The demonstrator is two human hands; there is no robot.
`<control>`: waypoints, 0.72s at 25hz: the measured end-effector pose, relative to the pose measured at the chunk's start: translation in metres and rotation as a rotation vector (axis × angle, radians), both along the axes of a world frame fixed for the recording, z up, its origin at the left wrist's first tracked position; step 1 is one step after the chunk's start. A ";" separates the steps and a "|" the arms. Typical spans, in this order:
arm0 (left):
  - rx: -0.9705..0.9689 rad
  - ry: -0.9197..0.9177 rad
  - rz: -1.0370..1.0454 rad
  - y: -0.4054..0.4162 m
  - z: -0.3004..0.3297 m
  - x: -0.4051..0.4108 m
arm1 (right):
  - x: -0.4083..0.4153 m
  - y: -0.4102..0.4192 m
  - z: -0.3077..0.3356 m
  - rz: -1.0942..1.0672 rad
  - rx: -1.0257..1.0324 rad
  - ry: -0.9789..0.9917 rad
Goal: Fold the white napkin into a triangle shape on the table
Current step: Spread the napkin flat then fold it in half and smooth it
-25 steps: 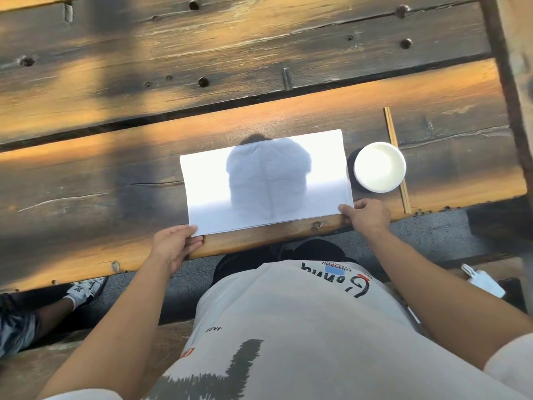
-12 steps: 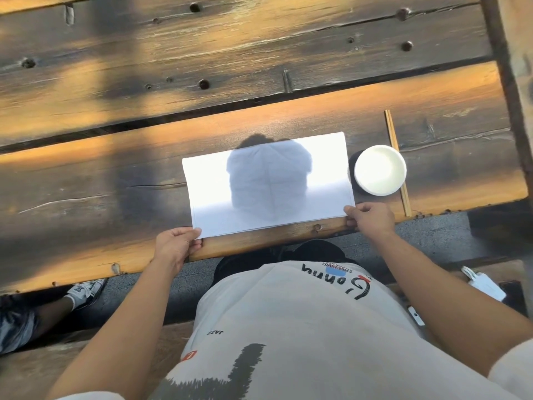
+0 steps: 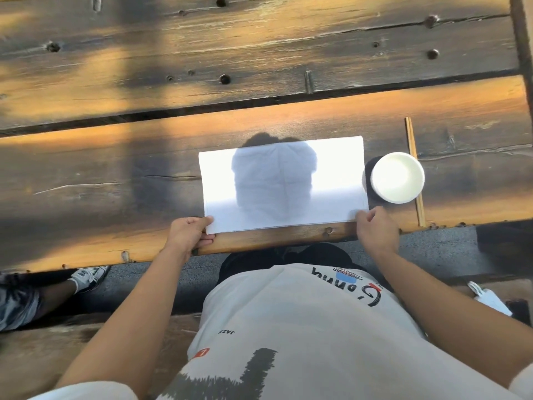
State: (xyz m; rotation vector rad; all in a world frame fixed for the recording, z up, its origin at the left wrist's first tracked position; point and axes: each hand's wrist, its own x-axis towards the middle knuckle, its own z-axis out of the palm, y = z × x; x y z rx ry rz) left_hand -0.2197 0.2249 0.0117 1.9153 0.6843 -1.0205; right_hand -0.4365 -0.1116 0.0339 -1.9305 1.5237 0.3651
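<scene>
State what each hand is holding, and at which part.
Left hand pinches the white napkin at its near left corner; right hand grips its near right corner.

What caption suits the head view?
Both hands pinch the white napkin's near corners beside a white bowl.

Rough, weathered wood table (image 3: 288, 116), smooth matt white napkin (image 3: 331, 168), glossy white bowl (image 3: 397, 177)

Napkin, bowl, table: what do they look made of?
Napkin: looks like cloth, matte white, with a stitched hem line near its edge. Bowl: smooth white, ceramic or plastic, unclear. Table: weathered wood planks, with grain, cracks and knots.
</scene>
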 end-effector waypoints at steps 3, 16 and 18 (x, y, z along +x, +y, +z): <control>-0.013 0.001 0.006 0.002 0.001 -0.002 | 0.028 0.037 0.007 0.441 0.053 -0.103; -0.102 -0.060 0.142 0.011 -0.005 -0.016 | 0.169 0.166 -0.055 1.556 -0.251 -0.502; -0.079 -0.097 0.124 0.011 -0.008 -0.018 | 0.178 0.171 -0.067 1.677 -0.285 -0.433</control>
